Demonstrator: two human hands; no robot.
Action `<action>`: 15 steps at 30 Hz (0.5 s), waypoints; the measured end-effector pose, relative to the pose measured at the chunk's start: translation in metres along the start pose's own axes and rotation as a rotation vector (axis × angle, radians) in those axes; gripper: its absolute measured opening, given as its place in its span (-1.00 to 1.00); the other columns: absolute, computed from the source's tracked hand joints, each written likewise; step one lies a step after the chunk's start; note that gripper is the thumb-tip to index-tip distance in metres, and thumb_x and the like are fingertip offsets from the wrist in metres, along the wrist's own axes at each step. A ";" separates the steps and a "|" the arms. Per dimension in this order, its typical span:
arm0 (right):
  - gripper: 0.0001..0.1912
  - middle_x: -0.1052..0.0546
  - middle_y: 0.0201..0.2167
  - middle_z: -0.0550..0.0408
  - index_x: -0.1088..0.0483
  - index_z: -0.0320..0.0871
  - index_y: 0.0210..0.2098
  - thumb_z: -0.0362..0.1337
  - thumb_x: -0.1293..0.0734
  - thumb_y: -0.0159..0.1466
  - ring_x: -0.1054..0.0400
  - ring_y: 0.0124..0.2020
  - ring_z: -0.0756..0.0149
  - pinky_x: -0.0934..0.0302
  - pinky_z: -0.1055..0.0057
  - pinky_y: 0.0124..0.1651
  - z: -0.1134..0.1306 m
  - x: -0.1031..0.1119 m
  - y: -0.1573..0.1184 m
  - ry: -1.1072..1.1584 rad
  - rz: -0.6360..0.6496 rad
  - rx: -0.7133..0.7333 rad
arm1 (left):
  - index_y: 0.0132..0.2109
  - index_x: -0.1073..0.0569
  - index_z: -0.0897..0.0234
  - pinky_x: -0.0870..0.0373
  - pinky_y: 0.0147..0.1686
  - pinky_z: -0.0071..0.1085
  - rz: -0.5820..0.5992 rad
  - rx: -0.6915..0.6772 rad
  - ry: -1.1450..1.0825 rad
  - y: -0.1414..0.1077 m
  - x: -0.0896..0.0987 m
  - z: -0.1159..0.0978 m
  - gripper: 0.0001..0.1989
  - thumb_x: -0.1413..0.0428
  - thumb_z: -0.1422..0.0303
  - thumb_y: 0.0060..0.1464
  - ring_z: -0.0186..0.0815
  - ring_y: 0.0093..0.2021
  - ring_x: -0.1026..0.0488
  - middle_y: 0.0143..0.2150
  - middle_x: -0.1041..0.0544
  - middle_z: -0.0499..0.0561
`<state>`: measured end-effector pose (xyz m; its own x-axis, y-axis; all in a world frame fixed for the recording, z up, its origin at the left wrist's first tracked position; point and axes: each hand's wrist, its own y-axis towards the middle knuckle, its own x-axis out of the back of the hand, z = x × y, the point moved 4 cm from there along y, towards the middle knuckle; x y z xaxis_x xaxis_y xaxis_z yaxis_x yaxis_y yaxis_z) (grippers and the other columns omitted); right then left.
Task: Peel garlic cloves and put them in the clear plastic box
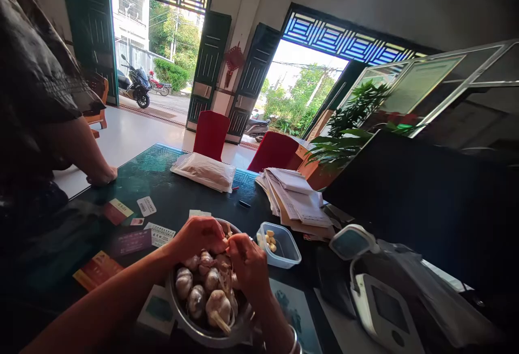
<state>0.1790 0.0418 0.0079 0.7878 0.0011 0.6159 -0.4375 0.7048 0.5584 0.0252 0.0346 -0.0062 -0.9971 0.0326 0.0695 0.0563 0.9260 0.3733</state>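
My left hand (203, 235) and my right hand (248, 259) meet over a metal bowl (192, 334), fingertips pinched together. Between them is a small pale garlic clove (226, 240), mostly hidden by the fingers. Several whole garlic bulbs (218, 306) with purplish-white skins fill the bowl beneath, some with dry stalks. Just right of my right hand, a clear plastic box (288, 259) contains several peeled garlic cloves (271, 241). A bracelet circles my right wrist.
Cards (132, 241) lie on the dark table (162, 181) at left, near a standing person's arm (95, 154). A plastic-wrapped packet (205, 170) and a paper stack (298, 197) lie behind the bowl. A white device with a screen (387, 311) and a dark monitor (421, 213) stand right.
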 end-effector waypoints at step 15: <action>-0.81 -0.53 -0.46 0.11 -0.42 -0.14 -0.30 -0.27 -0.18 0.28 -0.39 -0.46 0.35 -0.22 0.45 -0.38 0.004 0.004 0.003 0.052 0.017 -0.014 | -0.51 -0.46 0.38 -0.37 -0.37 -0.47 -0.047 -0.164 0.093 0.002 0.004 -0.012 -0.81 -0.18 0.37 -0.02 -0.35 -0.40 -0.45 -0.40 -0.53 0.06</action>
<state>0.1795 0.0413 0.0141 0.8019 0.0501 0.5954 -0.4456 0.7139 0.5402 0.0216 0.0319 0.0058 -0.9901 -0.0506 0.1306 0.0255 0.8517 0.5234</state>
